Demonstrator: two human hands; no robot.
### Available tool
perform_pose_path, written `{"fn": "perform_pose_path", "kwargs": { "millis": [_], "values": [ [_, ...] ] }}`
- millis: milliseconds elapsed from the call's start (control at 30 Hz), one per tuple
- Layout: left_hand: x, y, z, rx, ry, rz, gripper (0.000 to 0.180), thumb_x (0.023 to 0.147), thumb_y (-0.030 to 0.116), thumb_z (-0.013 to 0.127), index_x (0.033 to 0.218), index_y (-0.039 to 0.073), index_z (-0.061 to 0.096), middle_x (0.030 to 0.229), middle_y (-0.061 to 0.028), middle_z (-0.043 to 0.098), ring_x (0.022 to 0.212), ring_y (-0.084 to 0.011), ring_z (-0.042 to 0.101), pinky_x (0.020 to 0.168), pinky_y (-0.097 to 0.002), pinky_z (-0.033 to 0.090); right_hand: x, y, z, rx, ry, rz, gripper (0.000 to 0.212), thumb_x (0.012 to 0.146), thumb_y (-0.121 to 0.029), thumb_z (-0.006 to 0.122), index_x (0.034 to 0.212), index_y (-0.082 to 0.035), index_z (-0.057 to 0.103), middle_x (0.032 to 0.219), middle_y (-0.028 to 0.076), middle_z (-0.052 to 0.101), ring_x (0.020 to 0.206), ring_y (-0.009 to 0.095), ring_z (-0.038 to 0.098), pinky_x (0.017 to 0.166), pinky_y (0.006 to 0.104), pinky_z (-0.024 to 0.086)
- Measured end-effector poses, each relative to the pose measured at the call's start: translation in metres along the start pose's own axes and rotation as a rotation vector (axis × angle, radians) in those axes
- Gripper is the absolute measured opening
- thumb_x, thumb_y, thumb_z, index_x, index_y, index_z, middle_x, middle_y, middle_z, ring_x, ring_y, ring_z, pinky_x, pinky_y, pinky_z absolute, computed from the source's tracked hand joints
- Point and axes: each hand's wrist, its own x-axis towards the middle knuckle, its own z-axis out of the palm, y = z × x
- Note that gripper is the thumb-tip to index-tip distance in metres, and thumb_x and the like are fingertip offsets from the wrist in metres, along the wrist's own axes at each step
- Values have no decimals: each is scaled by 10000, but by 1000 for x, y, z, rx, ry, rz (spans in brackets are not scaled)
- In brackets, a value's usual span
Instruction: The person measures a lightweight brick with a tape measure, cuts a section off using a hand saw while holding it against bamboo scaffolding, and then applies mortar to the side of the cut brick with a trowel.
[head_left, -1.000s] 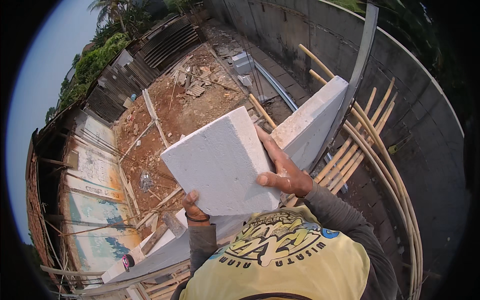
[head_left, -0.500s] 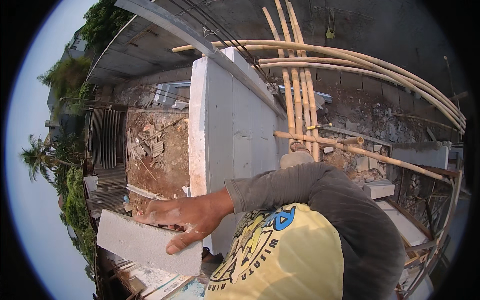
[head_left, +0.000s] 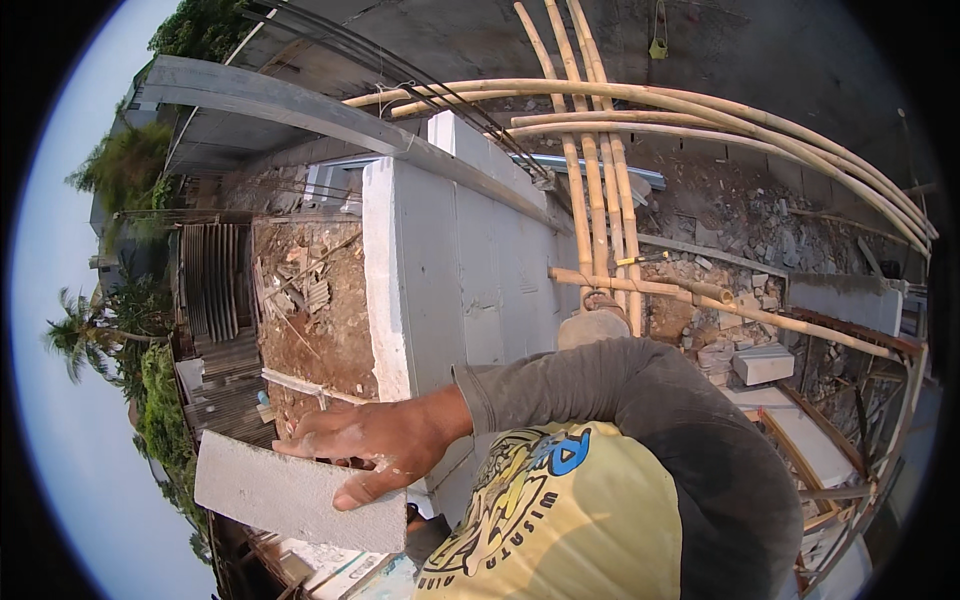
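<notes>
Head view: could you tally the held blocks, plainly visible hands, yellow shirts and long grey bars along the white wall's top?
Held blocks: 1, the pale block
Hands in plain view: 1, the right hand
Yellow shirts: 1, the yellow shirt
Long bars: 1, the grey bar
Total: 4

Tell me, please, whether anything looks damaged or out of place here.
Yes: broken rubble lies scattered on the ground beside the bamboo poles, which looks untidy, and the end edge of the white wall looks ragged rather than straight. The block in the right hand shows no clear damage.
</notes>
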Motion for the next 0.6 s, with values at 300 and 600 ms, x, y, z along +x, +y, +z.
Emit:
{"fn": "perform_pose_path", "kwargs": {
  "millis": [300,600],
  "values": [
    [1,-15,15,-9,154,83,863,863,533,662,1545,113,341,1508,-198,444,1362,-400,448,1126,-608,387,5,-13,-111,-180,110,18,716,1026,-466,556,1530,4,367,1292,208,516,1191,318,546,1016,426,451],
    [-11,-27,11,-70,288,112,853,875,536,656,1547,115,341,1517,-194,439,1364,-398,447,1126,-612,384,76,-3,-458,-1287,700,273,607,954,-424,681,1329,42,575,1206,189,663,1141,253,643,970,367,515]
  ]
}}
